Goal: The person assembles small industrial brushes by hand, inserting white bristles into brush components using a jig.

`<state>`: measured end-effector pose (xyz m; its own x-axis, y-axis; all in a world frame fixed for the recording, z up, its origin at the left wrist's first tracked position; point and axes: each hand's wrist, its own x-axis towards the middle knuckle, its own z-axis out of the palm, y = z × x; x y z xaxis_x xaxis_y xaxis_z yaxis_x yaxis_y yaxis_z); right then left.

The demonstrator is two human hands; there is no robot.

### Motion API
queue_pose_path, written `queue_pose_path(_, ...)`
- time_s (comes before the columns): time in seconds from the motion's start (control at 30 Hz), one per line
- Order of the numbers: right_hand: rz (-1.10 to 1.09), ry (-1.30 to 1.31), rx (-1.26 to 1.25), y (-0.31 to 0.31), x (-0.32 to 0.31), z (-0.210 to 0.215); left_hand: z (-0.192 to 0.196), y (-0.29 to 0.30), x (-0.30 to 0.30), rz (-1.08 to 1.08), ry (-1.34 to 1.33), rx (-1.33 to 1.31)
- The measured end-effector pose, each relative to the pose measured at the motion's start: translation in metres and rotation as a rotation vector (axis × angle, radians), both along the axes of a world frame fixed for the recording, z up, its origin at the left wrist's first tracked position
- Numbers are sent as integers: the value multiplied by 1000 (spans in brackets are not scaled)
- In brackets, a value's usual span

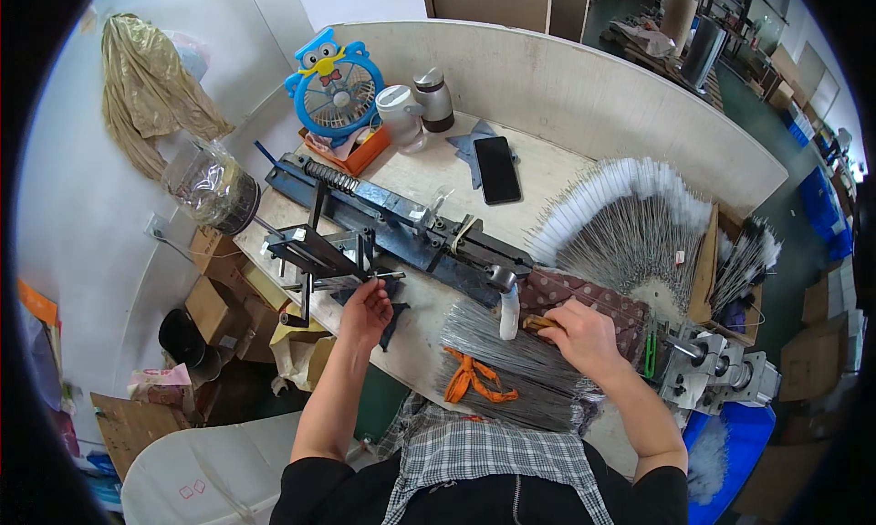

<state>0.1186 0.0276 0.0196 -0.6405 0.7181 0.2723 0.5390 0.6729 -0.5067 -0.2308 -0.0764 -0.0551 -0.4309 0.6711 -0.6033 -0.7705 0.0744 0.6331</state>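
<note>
At the near end of a black metal jig (315, 256), my left hand (367, 311) has its fingertips pinched together. Whatever lies between them is too small to make out. My right hand (584, 335) is closed around a small yellow-brown piece (538, 322), its kind unclear, above the thin metal wires (484, 333). Just left of that hand, a lever handle wrapped in white (508, 315) hangs from the long dark metal bench machine (392, 215). An orange cloth strip (470, 379) is tied around the wires. A brown dotted cloth (593, 297) lies beyond my right hand.
White-tipped wire brushes (630, 197) fan out at the right, beside a cardboard box (712, 260). A metal clamping device (721, 365) stands at the right edge over a blue bin (730, 452). Behind are a phone (496, 170), a blue fan (338, 94) and a flask (433, 99).
</note>
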Motion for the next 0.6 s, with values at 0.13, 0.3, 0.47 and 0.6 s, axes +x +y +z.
queue_pose_path(0.13,-16,55,67,-6,15,29,-14,9,30,13,140,70)
queue_pose_path(0.3,-148,77,268,15,29,44,47,32,177,-560,200,276)
queue_pose_path(0.47,-291,275,-261,21,50,37,46,74,232,-595,202,418)
queue_pose_path(0.6,-261,381,-406,21,67,29,38,80,243,-643,297,436)
